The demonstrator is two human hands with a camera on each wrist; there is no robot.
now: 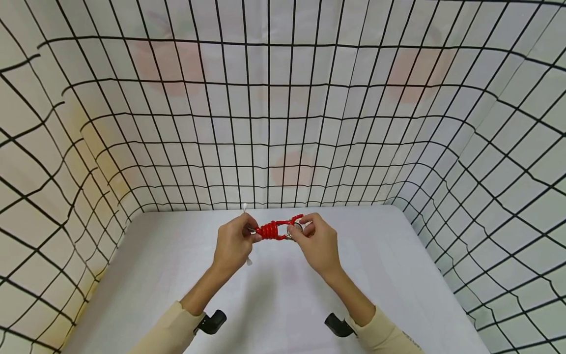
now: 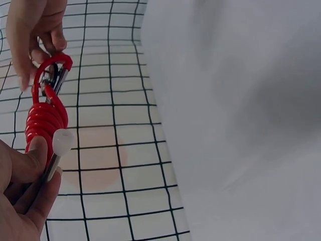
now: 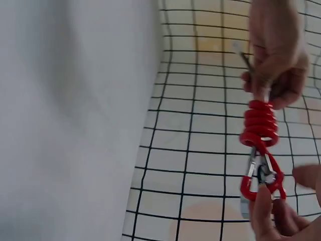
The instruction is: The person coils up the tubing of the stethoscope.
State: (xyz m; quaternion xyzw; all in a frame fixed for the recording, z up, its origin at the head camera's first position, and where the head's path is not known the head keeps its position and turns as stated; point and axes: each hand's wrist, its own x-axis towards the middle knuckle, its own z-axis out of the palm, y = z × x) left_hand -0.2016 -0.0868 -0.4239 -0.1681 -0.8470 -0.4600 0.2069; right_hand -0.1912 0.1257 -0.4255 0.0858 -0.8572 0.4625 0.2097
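A red coiled cord point(image 1: 268, 230) is stretched level between both hands above the table. My left hand point(image 1: 233, 242) pinches its left end between thumb and fingers. A thin metal rod point(image 2: 52, 168) with a white rounded tip point(image 2: 62, 142) crosses that same grip; in the head view white ends stick out above and below the hand. At the cord's other end is a red carabiner point(image 2: 63, 59) with a silver gate point(image 3: 251, 168). My right hand point(image 1: 320, 244) pinches the carabiner's far end with its thumb and a finger, beside a small dark ring point(image 1: 298, 226).
A white-covered table point(image 1: 283, 305) lies beneath the hands. Black wire mesh point(image 1: 292, 118) rises behind it and along both sides, with pale cloth behind. Black wrist cameras sit at the left cuff point(image 1: 177, 319) and right cuff point(image 1: 376, 329).
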